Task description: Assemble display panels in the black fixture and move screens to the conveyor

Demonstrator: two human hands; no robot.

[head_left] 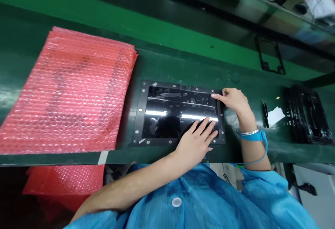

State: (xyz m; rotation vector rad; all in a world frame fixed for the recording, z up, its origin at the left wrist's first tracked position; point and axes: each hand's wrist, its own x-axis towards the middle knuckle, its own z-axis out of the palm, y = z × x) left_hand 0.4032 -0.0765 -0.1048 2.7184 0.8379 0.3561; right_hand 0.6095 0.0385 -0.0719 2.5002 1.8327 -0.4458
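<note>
A black screen panel (167, 117) with a glossy face and a dark riveted frame lies flat on the green bench. Clear film with bubbles and creases shows on its face. My left hand (196, 141) rests flat on the panel's lower right part, fingers spread. At the upper right corner my right hand (232, 98) is closed on the frame's edge, its thumb laid over the face and its fingers curled. Whether a film edge is between the fingers cannot be made out. A blue wrist strap (252, 136) and a bracelet circle the right wrist.
A stack of red bubble-wrap bags (70, 93) lies left on the bench (157, 61), with more red wrap (68, 180) below its edge. To the right are tweezers (265, 113), white paper (276, 116), stacked black parts (309, 113) and a black frame (270, 55). A shelf (204, 7) spans the back.
</note>
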